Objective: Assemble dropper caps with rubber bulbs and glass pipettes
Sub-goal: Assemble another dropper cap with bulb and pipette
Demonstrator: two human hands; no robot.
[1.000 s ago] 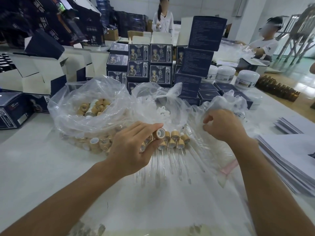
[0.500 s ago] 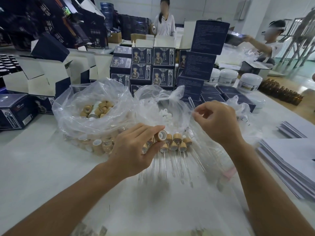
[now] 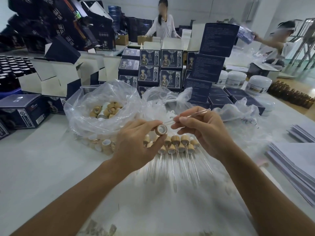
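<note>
**Pipette now lined up at cap**

Since a second ago we see the right hand (image 3: 202,132) out of the bag, now pinching a glass pipette (image 3: 189,115). Left hand (image 3: 136,143) has lifted; its fingers grip the wooden cap (image 3: 161,129), open end toward the pipette. Pipette tip sits just right of the cap, touching or nearly so. Finished droppers (image 3: 177,147) lie on the table directly below the cap.

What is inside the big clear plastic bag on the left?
The clear plastic bag holds loose tan wooden dropper caps, some white-lined; those at the bottom are blurred by crumpled plastic.
</note>
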